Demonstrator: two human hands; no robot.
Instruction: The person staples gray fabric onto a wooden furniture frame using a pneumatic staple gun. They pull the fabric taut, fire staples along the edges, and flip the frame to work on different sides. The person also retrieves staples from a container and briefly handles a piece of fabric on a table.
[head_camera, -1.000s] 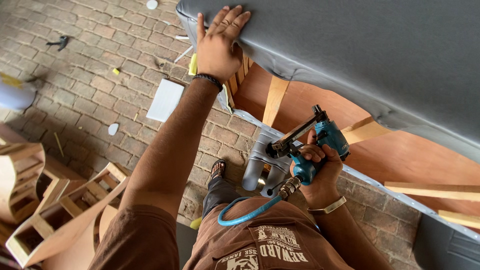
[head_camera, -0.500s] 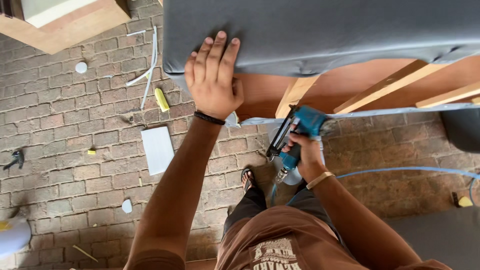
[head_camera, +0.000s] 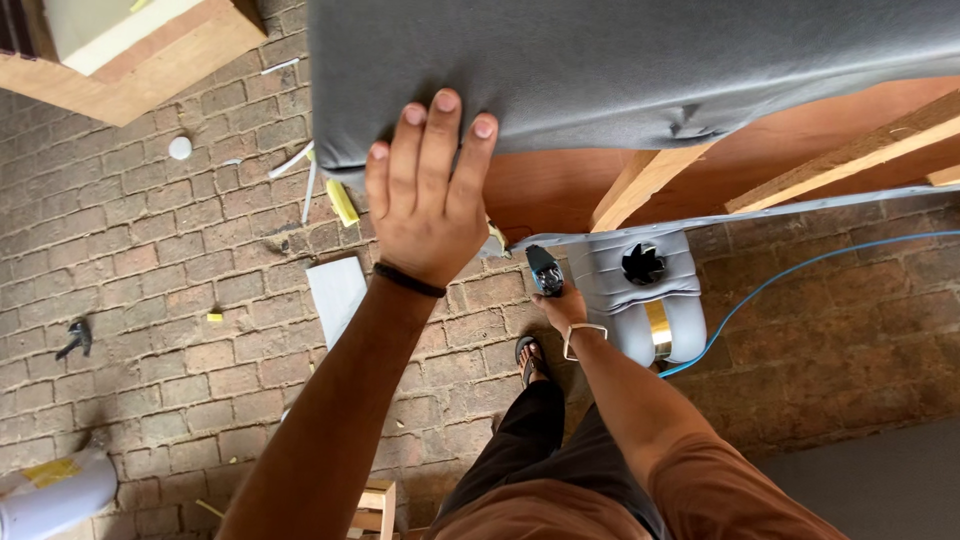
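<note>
Left hand (head_camera: 425, 205) flat with fingers spread, pressing the grey fabric (head_camera: 620, 70) at its lower edge, right hand (head_camera: 562, 305) below that edge clenched around a blue staple gun (head_camera: 546, 270), wooden frame (head_camera: 640, 185) beyond, under the fabric

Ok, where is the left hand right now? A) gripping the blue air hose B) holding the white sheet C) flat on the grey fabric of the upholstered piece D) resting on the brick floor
C: the left hand lies open, fingers spread, pressing on the grey fabric, while the right hand holds the blue tool lower down.
</note>
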